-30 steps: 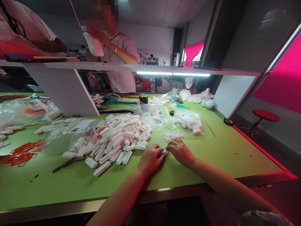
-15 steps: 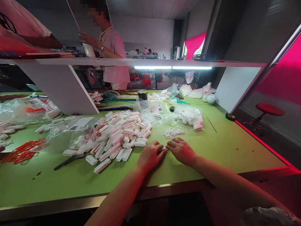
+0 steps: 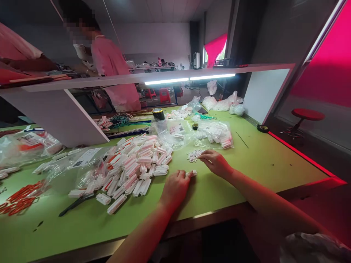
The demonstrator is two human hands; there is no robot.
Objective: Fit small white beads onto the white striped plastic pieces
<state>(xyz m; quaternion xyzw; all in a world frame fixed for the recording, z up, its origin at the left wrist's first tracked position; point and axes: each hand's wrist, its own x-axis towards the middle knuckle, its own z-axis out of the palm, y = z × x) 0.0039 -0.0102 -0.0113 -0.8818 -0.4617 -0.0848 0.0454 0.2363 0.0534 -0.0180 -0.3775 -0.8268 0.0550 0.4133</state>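
Head view: the left hand point(image 3: 175, 187) is down on the green table point(image 3: 225, 193), fingers closed on a small white piece point(image 3: 194, 173), with one end poking out past the fingertips toward the right hand point(image 3: 217, 163). My read is that it's held low like that so the tabletop steadies it and the end is easy to get at. Most of it is hidden, so no idea how firm the pinch is

The right hand is at the near right edge of a heap of tiny white bits point(image 3: 194, 156). Its fingertips are drawn in close together, but whether there's a bit between them is too small to tell. The heap is just beyond the piece, probably so the right hand has a short trip while the left stays put

Left of the hands there's a big loose pile of white cases point(image 3: 144, 159), lying every which way, likely just tipped out for easy grabbing. Black scissors point(image 3: 72, 207) lie partly under its near left side. Behind the heap, a clear bag point(image 3: 216, 132) has more white parts inside, which keeps them corralled, and a small tape roll point(image 3: 195, 126) sits just left of it
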